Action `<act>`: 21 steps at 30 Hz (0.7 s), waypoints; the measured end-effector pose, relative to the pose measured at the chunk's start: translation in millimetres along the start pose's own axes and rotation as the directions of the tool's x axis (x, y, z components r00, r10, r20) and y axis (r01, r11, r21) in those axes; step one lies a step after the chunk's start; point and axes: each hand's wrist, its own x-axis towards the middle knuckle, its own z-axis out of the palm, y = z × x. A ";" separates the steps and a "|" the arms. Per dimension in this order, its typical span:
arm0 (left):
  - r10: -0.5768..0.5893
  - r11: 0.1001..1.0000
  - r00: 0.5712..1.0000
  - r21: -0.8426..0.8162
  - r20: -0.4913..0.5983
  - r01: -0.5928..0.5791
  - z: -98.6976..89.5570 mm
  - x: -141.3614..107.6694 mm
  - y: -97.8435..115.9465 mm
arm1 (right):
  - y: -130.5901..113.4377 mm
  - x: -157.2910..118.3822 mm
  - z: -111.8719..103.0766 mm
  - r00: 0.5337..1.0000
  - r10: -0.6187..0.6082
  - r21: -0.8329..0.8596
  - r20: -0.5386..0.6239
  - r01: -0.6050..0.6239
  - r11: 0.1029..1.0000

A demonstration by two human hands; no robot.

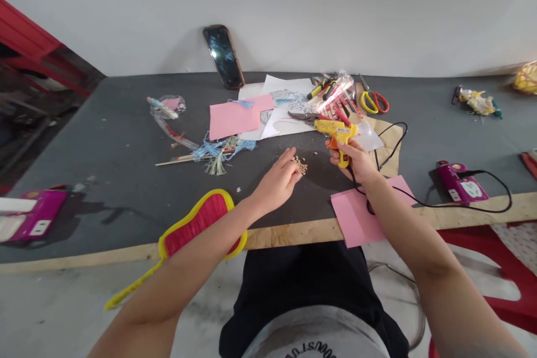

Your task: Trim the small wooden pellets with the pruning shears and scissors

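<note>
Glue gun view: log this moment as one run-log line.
right hand: holding yellow hot glue gun | left hand: open, beside small tan granules | nearby: pink paper, blue tassels

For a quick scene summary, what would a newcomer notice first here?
The yellow-and-orange hot glue gun held in the right hand catches the eye first, right of centre. Beside it, the left hand sits next to a small heap of tan granules on the dark tabletop. Further back, a smartphone leans against the wall.
</note>
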 end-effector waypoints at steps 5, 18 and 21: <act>-0.068 0.997 0.983 0.035 -0.172 0.075 -22.1 0.6 -9.6 | -0.6 0.1 0.3 1.000 0.003 -0.007 0.005 -0.003 1.000; -0.620 0.633 0.681 -0.761 -0.390 0.140 -111.6 52.1 -98.7 | 1.8 -0.9 -1.1 1.000 0.022 -0.007 0.006 -0.022 1.000; -0.629 0.573 0.695 -0.812 -0.349 0.111 -116.1 58.6 -102.9 | 2.8 -0.4 -1.9 0.999 0.033 -0.001 0.009 -0.033 0.999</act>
